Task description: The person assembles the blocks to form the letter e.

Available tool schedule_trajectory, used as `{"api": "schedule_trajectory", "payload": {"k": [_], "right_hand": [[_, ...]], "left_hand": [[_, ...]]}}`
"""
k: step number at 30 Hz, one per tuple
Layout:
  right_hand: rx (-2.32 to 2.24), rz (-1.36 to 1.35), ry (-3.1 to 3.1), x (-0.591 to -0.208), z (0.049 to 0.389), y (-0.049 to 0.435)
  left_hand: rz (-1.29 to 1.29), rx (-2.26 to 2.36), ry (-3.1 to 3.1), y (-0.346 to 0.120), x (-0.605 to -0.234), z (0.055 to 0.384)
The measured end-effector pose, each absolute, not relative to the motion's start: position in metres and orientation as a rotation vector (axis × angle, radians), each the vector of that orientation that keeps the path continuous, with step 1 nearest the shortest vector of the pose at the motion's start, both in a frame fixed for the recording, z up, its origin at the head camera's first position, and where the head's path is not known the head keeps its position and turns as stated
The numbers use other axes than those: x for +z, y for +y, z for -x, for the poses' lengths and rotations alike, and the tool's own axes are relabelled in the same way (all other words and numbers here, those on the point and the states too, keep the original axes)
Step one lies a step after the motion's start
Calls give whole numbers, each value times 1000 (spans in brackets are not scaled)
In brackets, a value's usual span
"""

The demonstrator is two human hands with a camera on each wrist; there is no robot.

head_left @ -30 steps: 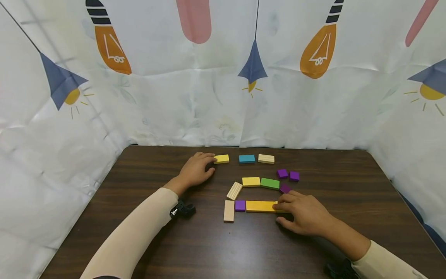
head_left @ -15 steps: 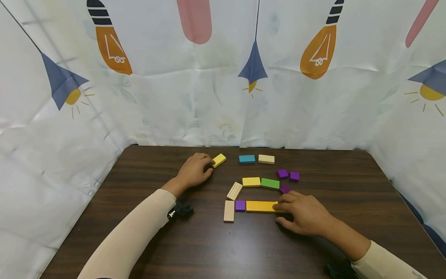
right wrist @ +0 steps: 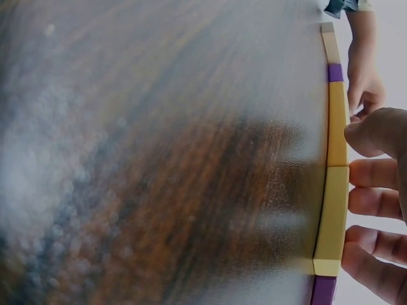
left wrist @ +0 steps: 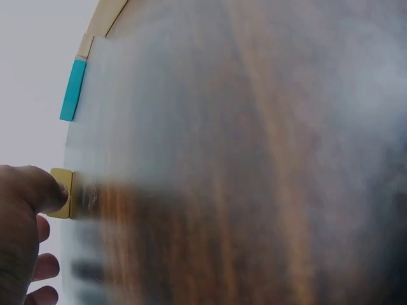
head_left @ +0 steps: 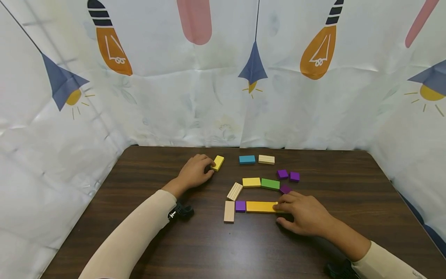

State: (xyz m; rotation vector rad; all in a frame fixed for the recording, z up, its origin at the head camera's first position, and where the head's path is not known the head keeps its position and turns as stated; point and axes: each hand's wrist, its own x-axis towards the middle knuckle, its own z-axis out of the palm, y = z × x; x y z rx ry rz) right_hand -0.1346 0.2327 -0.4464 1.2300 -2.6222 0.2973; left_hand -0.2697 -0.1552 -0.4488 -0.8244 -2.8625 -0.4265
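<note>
At the back left, my left hand [head_left: 196, 170] holds a small yellow block [head_left: 218, 163] at its fingertips. In the left wrist view a digit overlaps this yellow block [left wrist: 62, 194]. My right hand [head_left: 306, 213] rests relaxed at the right end of a row of blocks, its fingertips touching them and covering part of a long orange-yellow block [head_left: 261, 207]. The right wrist view shows the fingers [right wrist: 375, 173] along the far side of a paler yellow block [right wrist: 331, 213], with a purple block [right wrist: 323, 290] beside it. A purple cube [head_left: 240, 206] and an upright-lying tan block [head_left: 229, 211] continue the row leftward.
A slanted ribbed tan block [head_left: 235, 191], a yellow block [head_left: 251, 182] and a green block [head_left: 270, 183] form an arc behind the row. Two purple blocks [head_left: 282, 174] lie right of it. A blue block [head_left: 247, 159] and a tan block [head_left: 266, 159] sit near the table's back edge.
The yellow block at my left hand has turned from lying sideways to pointing more front to back, and shifted slightly left. My right hand stays in place.
</note>
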Motion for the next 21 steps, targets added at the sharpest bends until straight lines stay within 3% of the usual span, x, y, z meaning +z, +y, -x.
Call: {"api": "schedule_trajectory", "payload": {"k": [21], "right_hand": [[293, -1230, -2646, -446, 134, 233]], "left_hand": [[890, -392, -2967, -148, -447, 287]]}}
